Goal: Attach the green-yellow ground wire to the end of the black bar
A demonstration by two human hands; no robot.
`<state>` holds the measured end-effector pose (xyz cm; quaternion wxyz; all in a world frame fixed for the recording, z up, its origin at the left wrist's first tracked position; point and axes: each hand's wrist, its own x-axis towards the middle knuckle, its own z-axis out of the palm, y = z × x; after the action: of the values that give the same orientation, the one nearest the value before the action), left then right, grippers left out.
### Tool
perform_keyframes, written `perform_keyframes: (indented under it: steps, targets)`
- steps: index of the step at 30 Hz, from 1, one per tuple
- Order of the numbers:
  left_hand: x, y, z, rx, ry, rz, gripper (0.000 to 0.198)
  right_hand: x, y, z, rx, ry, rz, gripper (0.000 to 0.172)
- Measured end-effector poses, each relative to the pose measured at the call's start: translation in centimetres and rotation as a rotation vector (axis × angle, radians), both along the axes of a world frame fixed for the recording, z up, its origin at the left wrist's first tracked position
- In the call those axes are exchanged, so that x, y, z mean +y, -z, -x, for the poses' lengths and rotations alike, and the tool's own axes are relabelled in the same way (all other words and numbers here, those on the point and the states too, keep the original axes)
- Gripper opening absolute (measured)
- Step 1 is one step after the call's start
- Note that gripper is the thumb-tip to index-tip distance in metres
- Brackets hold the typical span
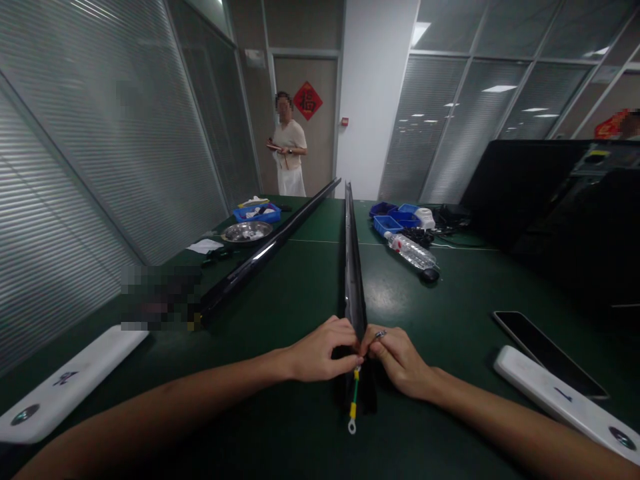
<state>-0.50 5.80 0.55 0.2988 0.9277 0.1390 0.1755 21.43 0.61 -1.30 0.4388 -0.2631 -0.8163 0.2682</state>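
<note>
A long dark metal channel (354,267) runs away from me down the middle of the table. At its near end is a short green-and-yellow grounding wire (356,388), and its free end has a ring terminal (352,425). My left hand (323,350) is closed, thumb and finger pinching the wire's upper end against the channel. Closed at the same spot, my right hand (397,357) presses its fingertips together by the right wall of the channel. What those fingertips hold is hidden. A ring sits on a right finger.
Another dark channel (265,250) lies slanted at left. Beyond it are a metal bowl (247,232) and blue tray (257,212). At right are blue bins (395,219), a plastic bottle (413,252), a phone (550,353) and white device (565,400). A person (290,147) stands behind the table.
</note>
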Motion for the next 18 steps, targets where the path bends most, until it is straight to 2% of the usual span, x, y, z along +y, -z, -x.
perform_keyframes:
  steps: [9,18]
  targets:
    - [0.10,0.16,0.04,-0.004,0.000,-0.012,0.016,-0.12,0.01,-0.05,-0.037,0.025,-0.002,0.034]
    - [0.12,0.28,-0.03,0.031,-0.016,-0.036,0.028,-0.41,0.20,0.28,-0.030,0.150,-0.064,0.024]
